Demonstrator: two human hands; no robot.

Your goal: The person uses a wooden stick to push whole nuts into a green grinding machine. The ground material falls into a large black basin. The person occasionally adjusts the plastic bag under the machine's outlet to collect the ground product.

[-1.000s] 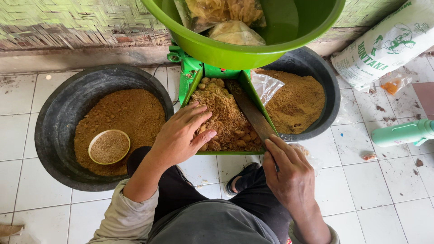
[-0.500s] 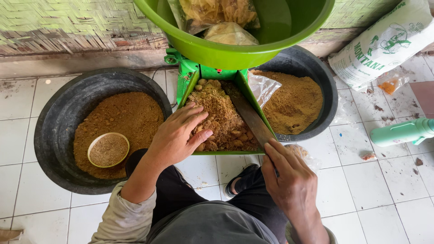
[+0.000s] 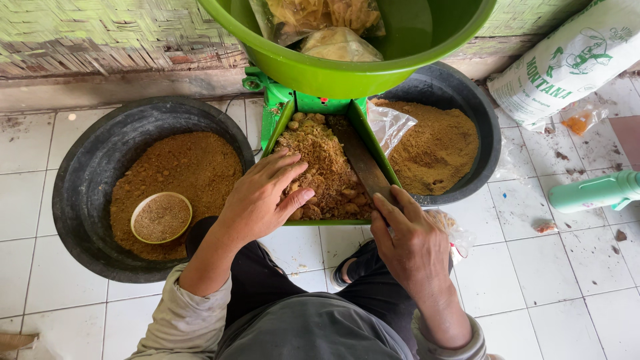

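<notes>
In the green tray (image 3: 275, 127), blade (image 3: 360, 160) points away, up-left.

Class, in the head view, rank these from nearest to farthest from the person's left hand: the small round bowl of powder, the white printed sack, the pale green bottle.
From the left hand:
1. Small round bowl of powder, left, in the black tub.
2. White printed sack, upper right.
3. Pale green bottle, far right on the tiles.

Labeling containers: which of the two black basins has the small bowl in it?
The black basin on the left; a small bowl of brown powder sits in it. The right basin has none.
</notes>
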